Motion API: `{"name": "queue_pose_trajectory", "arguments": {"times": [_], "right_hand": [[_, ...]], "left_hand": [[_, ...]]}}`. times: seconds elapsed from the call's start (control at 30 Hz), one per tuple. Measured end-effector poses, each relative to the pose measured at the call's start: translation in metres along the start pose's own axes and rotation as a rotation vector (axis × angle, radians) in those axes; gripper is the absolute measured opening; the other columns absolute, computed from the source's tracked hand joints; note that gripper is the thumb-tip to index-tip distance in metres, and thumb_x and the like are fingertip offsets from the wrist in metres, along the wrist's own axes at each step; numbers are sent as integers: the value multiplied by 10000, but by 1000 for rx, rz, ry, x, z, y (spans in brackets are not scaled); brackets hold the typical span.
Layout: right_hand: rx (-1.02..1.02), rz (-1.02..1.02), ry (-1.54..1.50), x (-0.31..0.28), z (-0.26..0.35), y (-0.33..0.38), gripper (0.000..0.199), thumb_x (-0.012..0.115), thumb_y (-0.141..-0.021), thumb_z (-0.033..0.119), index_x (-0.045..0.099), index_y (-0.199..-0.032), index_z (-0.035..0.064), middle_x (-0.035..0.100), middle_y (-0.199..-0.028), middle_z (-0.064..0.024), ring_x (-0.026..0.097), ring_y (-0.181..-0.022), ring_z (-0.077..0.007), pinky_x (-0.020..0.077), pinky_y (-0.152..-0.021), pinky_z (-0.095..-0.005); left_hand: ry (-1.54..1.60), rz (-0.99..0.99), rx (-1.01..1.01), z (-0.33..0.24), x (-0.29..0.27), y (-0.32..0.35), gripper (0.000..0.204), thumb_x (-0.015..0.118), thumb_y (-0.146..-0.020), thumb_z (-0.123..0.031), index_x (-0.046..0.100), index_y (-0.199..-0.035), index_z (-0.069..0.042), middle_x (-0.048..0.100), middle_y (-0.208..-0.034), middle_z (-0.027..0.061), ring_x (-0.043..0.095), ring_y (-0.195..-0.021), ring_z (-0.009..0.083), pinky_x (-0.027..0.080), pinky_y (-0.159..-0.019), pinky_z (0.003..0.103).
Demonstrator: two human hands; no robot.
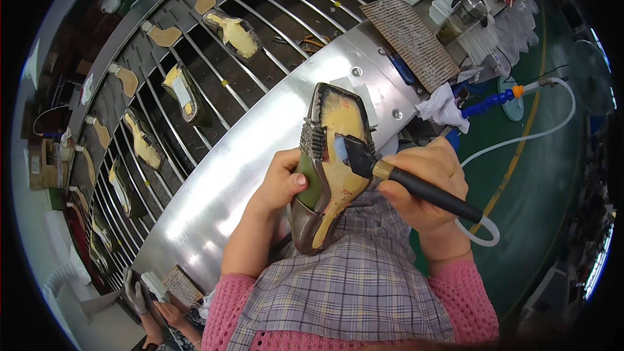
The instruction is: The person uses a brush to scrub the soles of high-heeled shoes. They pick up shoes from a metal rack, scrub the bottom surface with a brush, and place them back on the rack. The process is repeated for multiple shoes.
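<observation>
A green and brown shoe upper (314, 185), stretched over a last, is held sole side up in front of my apron, toe pointing away from me. Its yellowish insole (344, 127) faces up, and the folded edge looks gathered along the left side. My left hand (278, 182) grips the shoe by its left flank, thumb on the green part. In my right hand (426, 179) is a brush (422, 188) with a black handle, a brass-coloured collar and a pale blue tip. That tip touches, or hovers just over, the insole's middle.
A shiny metal ledge (208, 188) curves beneath the shoe. Beyond it, a rack of metal bars (195, 127) carries several lasted shoes and tan insoles. A white hose (513, 140) loops at right. A corrugated board (413, 39) stands near a jar (463, 16). Another person's hands (170, 315) show lower left.
</observation>
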State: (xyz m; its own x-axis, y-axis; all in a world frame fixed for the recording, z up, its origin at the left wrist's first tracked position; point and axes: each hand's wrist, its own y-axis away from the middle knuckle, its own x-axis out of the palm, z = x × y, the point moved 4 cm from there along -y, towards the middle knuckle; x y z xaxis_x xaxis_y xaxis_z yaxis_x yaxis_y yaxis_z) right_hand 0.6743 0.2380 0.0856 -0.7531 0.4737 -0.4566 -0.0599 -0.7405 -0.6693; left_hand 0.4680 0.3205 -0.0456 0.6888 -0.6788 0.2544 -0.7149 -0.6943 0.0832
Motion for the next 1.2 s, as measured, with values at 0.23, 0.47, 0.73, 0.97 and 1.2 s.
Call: {"name": "queue_pose_trajectory", "arguments": {"times": [0.23,0.47,0.73,0.97,1.2], "right_hand": [[-81,47,28,-5,9,3,372,868,-655,244,681,-910,47,648,-810,-22,595,-639,-161,447,-542,-263],[49,33,-135,-17,-17,-7,247,783,-789,200,663,-938,43,657,-825,-42,614,-688,-199,453,-609,-297],[73,191,-283,-17,-20,-3,255,795,-755,172,670,-933,39,649,-823,-69,601,-689,-216,447,-622,-315],[65,123,-242,-21,-27,-9,229,785,-768,165,661,-915,40,653,-828,-60,598,-681,-214,441,-597,-314],[78,290,-331,-20,-26,-6,220,799,-753,189,674,-879,58,640,-760,-44,590,-652,-208,446,-563,-299]], "left_hand": [[-126,138,62,-24,10,-13,686,761,-717,-544,657,-1038,53,683,-933,88,628,-853,145,505,-755,285],[-225,228,41,-32,11,-16,669,796,-672,-514,665,-1014,46,684,-905,91,637,-833,156,500,-745,288],[-207,183,67,-29,13,-19,636,791,-686,-494,667,-1013,36,679,-904,104,633,-816,172,491,-724,287],[-244,243,47,-32,18,-26,646,777,-687,-535,666,-969,36,680,-878,84,629,-798,154,490,-708,279],[-178,213,68,-19,11,-26,603,775,-727,-447,652,-1048,48,678,-912,84,613,-823,138,490,-728,275]]}}
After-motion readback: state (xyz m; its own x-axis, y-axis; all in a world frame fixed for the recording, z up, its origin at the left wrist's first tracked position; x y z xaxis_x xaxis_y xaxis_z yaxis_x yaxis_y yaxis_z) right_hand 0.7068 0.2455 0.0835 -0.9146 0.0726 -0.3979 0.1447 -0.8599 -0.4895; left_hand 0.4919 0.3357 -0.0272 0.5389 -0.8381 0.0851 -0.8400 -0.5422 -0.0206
